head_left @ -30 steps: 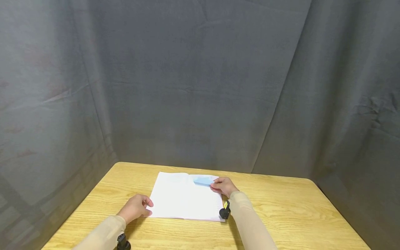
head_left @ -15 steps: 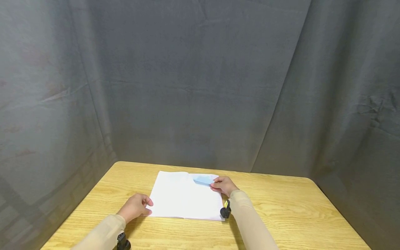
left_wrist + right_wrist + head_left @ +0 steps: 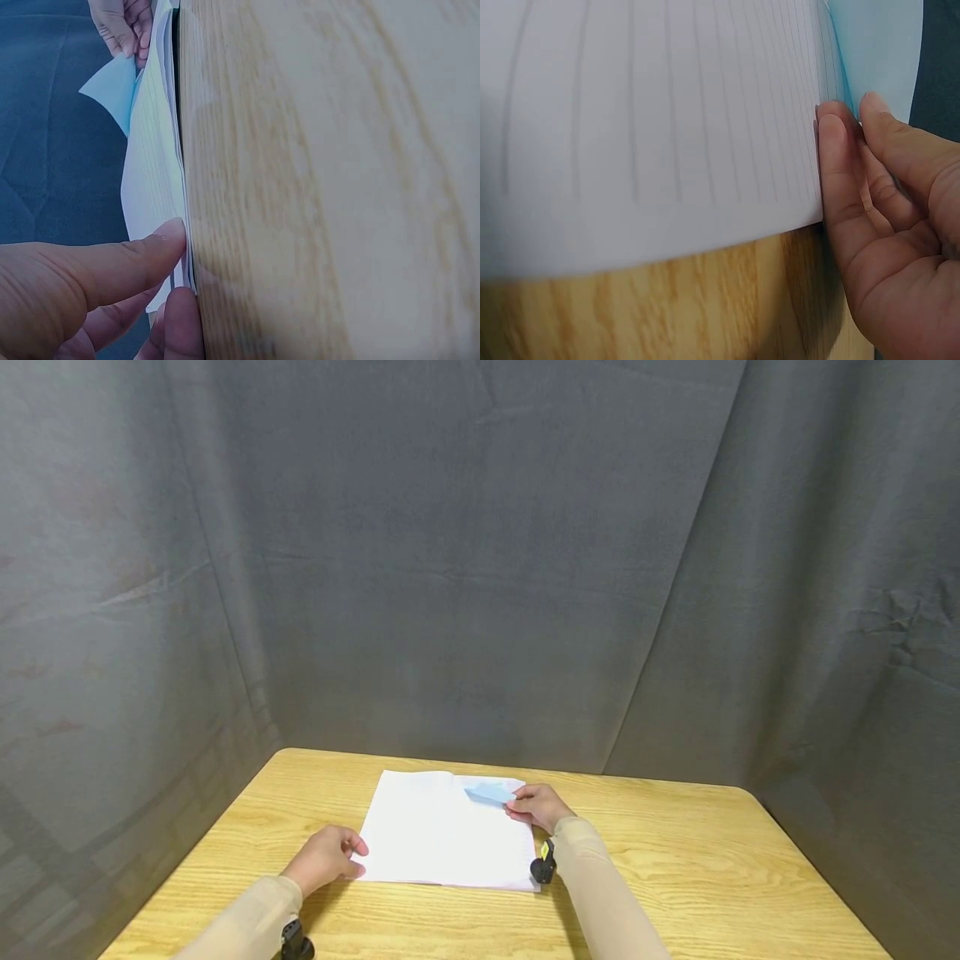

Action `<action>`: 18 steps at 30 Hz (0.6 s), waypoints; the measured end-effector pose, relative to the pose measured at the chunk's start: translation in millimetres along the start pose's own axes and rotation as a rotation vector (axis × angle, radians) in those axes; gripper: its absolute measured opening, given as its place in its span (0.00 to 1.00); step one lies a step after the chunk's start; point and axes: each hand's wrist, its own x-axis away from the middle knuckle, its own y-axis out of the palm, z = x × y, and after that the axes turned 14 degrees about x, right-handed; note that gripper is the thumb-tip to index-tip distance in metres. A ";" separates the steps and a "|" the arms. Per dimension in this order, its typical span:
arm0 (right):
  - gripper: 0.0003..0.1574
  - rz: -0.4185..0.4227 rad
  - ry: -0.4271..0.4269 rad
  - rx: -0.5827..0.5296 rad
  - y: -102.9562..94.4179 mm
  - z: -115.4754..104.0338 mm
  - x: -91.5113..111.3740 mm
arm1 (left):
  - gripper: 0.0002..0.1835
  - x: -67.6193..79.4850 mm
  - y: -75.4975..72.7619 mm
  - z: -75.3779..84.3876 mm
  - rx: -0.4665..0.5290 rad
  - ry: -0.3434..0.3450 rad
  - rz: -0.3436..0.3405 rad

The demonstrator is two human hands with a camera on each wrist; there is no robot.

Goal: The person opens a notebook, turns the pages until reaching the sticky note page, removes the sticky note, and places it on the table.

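An open lined notebook [image 3: 427,843] lies flat on the wooden table in the head view. Near the top of its right page is a light blue sticky note [image 3: 486,794], one part bent upward off the paper. My right hand [image 3: 536,806] pinches the right end of the note between thumb and fingers, the fingertips close over the page's right edge. In the right wrist view the raised part of the note [image 3: 881,49] curves away above the thumb. My left hand [image 3: 324,857] holds the notebook's lower left corner, thumb [image 3: 142,259] on the page and fingers at the edge.
The yellow wood-grain table [image 3: 675,868] extends on both sides of the notebook. Grey curtains [image 3: 450,568] hang behind it and along both sides. A small black camera is strapped to each wrist.
The light blue sticky note has tilted slightly, its left end now coming to a sharper point. Both hands and the notebook stay nearly where they were.
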 end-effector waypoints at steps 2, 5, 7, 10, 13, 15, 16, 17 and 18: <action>0.08 -0.003 0.001 0.004 -0.6 -0.1 -0.3 | 0.11 0.1 0.3 0.4 0.005 0.000 -0.001; 0.09 -0.010 -0.002 0.009 -1.5 -0.9 0.2 | 0.11 0.0 0.5 0.9 0.005 0.000 0.000; 0.09 -0.013 -0.010 0.009 -1.7 -0.9 0.4 | 0.11 -0.3 0.6 1.0 -0.001 0.001 0.000; 0.10 -0.014 -0.023 0.007 -1.4 -0.5 1.0 | 0.11 -0.4 0.6 0.6 -0.006 -0.001 0.000; 0.11 -0.010 -0.032 0.010 -0.9 -0.6 1.5 | 0.11 -0.4 0.5 0.1 -0.007 -0.005 -0.002; 0.11 -0.008 -0.036 0.009 -0.7 -1.1 1.9 | 0.11 -0.5 0.5 0.1 -0.005 -0.005 -0.004; 0.10 -0.008 -0.034 0.009 -0.7 -1.6 2.2 | 0.11 -0.6 0.5 0.0 -0.005 -0.005 -0.004; 0.10 -0.007 -0.031 0.009 -0.6 -2.0 2.3 | 0.11 -0.7 0.4 0.1 -0.005 -0.004 -0.005; 0.10 -0.007 -0.026 0.010 -0.5 -2.2 2.6 | 0.11 -0.7 0.3 0.0 -0.007 -0.004 -0.005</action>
